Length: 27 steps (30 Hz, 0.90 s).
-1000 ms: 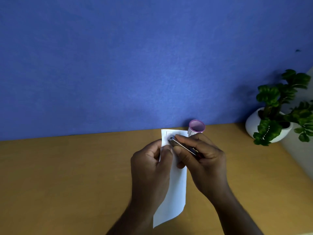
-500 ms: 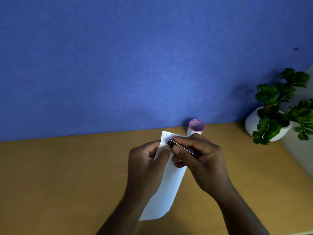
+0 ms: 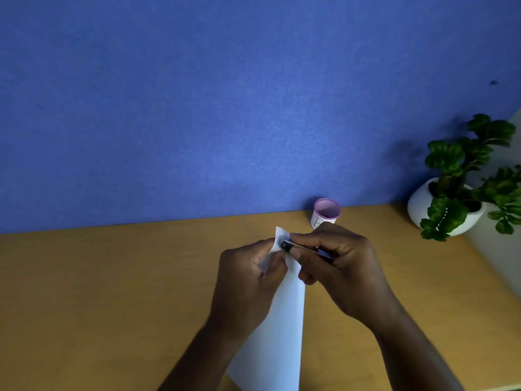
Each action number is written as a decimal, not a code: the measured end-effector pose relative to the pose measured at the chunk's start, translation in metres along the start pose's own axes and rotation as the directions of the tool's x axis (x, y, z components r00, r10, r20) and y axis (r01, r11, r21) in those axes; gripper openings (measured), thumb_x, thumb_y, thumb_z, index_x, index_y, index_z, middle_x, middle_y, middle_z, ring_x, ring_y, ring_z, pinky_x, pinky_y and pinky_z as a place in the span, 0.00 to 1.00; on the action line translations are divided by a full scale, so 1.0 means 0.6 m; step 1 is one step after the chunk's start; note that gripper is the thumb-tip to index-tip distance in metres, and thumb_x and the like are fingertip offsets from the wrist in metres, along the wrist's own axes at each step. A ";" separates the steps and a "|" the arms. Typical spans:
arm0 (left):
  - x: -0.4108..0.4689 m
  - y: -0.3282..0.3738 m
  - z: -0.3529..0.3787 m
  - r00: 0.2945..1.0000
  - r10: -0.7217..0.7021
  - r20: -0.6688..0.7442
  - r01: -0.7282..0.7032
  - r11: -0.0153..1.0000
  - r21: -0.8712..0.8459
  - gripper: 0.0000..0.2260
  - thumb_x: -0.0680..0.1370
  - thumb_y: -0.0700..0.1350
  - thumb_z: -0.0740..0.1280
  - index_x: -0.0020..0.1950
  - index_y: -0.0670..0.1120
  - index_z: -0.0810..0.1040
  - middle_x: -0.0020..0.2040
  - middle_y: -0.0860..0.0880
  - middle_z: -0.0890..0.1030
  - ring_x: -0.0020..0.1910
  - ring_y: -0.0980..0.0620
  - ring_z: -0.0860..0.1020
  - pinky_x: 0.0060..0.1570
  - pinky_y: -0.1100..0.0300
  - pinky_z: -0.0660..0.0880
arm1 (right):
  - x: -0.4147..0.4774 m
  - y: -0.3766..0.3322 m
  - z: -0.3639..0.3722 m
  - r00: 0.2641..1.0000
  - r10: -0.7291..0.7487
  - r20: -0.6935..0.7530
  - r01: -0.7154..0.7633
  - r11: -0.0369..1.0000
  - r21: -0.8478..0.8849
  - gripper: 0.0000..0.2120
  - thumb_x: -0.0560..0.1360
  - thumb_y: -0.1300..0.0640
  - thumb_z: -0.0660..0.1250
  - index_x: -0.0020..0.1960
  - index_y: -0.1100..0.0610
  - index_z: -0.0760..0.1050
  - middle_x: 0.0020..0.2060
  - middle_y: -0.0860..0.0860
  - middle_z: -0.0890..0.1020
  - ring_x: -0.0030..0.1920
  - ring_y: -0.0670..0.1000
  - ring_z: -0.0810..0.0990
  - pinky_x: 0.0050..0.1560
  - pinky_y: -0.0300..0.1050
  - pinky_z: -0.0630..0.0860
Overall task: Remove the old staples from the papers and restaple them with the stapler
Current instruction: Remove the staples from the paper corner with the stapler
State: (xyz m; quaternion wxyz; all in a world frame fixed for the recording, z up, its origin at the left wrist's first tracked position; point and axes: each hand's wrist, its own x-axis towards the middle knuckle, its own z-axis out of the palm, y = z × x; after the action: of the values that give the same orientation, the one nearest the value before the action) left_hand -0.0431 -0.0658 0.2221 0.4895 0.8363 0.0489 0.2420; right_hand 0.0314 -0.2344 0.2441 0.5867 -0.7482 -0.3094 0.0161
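White papers hang tilted above the wooden desk, lower end toward me. My left hand pinches their upper left corner, which is bent up. My right hand grips a small silver and black stapler, its dark tip pressed against the papers' top corner. Any staple is too small to see. Fingers hide most of the stapler's body.
A small pink-rimmed cup stands just behind my right hand, against the blue wall. A potted green plant in a white pot sits at the desk's far right corner. The desk's right edge runs close to the plant.
The papers have swung so the lower end points more toward me, and the top corner is now bent up. Both hands stay together at that corner, shifted slightly.
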 end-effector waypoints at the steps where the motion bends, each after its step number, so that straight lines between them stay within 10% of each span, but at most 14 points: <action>1: 0.001 -0.005 -0.003 0.999 0.030 0.021 -0.031 0.999 0.022 0.13 0.83 0.46 0.68 0.40 0.46 0.82 0.30 0.55 0.75 0.29 0.53 0.73 0.29 0.59 0.68 | -0.001 -0.001 0.000 1.000 0.013 0.003 -0.013 1.000 0.016 0.10 0.78 0.62 0.75 0.58 0.55 0.89 0.39 0.52 0.83 0.32 0.52 0.86 0.32 0.46 0.83; 6: -0.016 -0.034 0.000 0.967 0.106 0.230 -0.148 0.973 0.176 0.14 0.83 0.44 0.68 0.38 0.43 0.77 0.30 0.49 0.76 0.31 0.53 0.76 0.33 0.57 0.72 | 0.020 -0.017 -0.024 0.995 0.067 -0.080 -0.062 0.996 0.069 0.07 0.77 0.60 0.77 0.52 0.53 0.90 0.38 0.56 0.86 0.29 0.52 0.85 0.33 0.48 0.84; 11: -0.008 -0.046 -0.011 0.948 -0.054 0.315 0.020 0.994 0.110 0.12 0.82 0.49 0.68 0.40 0.48 0.82 0.33 0.61 0.79 0.35 0.61 0.79 0.38 0.72 0.72 | 0.034 -0.027 -0.049 0.991 0.107 -0.077 -0.098 0.989 0.107 0.09 0.75 0.50 0.76 0.54 0.49 0.90 0.36 0.58 0.86 0.30 0.54 0.86 0.34 0.46 0.85; 18: 0.019 -0.034 -0.028 0.857 -0.241 0.456 0.276 0.961 -0.011 0.17 0.80 0.52 0.68 0.49 0.37 0.84 0.39 0.34 0.82 0.34 0.52 0.74 0.37 0.56 0.70 | 0.018 0.027 -0.026 0.937 0.349 0.002 -0.331 0.887 0.322 0.08 0.81 0.52 0.72 0.49 0.54 0.87 0.38 0.53 0.81 0.35 0.49 0.79 0.32 0.43 0.73; 22: 0.027 -0.035 -0.034 0.818 -0.313 0.482 0.364 0.931 -0.014 0.13 0.82 0.50 0.70 0.45 0.43 0.87 0.31 0.50 0.77 0.30 0.58 0.72 0.34 0.64 0.69 | 0.006 0.062 -0.024 0.865 0.495 0.079 -0.462 0.726 0.509 0.18 0.69 0.51 0.84 0.54 0.59 0.86 0.37 0.55 0.77 0.37 0.52 0.73 0.31 0.42 0.71; 27: 0.047 -0.040 -0.041 0.750 -0.398 0.528 0.472 0.881 -0.008 0.17 0.79 0.55 0.69 0.47 0.42 0.86 0.37 0.47 0.80 0.36 0.51 0.77 0.41 0.56 0.72 | -0.003 0.084 -0.026 0.829 0.536 0.161 -0.559 0.783 0.273 0.18 0.62 0.55 0.87 0.49 0.55 0.86 0.38 0.53 0.80 0.32 0.48 0.70 0.31 0.41 0.69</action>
State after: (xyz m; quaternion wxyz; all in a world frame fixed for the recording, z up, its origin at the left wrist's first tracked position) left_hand -0.0258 -0.0248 0.2221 0.5850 0.7985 0.0936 -0.1070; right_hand 0.0584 -0.2547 0.2036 0.6540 -0.7036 -0.0940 0.2616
